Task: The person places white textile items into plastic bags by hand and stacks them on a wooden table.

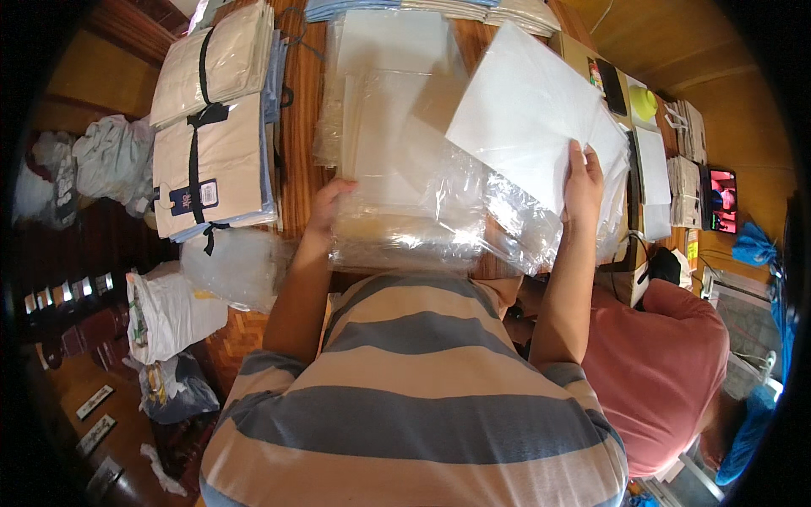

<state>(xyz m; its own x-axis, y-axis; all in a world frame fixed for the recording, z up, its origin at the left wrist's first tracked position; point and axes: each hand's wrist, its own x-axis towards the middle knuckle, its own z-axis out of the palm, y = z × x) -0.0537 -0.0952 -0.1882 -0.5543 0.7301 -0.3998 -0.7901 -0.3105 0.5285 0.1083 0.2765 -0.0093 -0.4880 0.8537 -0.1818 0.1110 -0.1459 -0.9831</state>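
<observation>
Right hand [582,183] pinches a white sheet [524,114] at one o'clock; left hand [329,205] grips a clear plastic bag [404,173] at twelve. Sheet probably light, creasable; film likely slippery; best held by edges.

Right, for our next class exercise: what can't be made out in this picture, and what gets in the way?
All in the head view:
- Some fingers of the right hand: hidden by the hand itself or the white sheet.
- Layers within the clear plastic sleeves: blurred by glare and overlap.
- Far ends of the folded packs: cut off by the upper edge.
- Picture on the lit screen: too small.
</observation>
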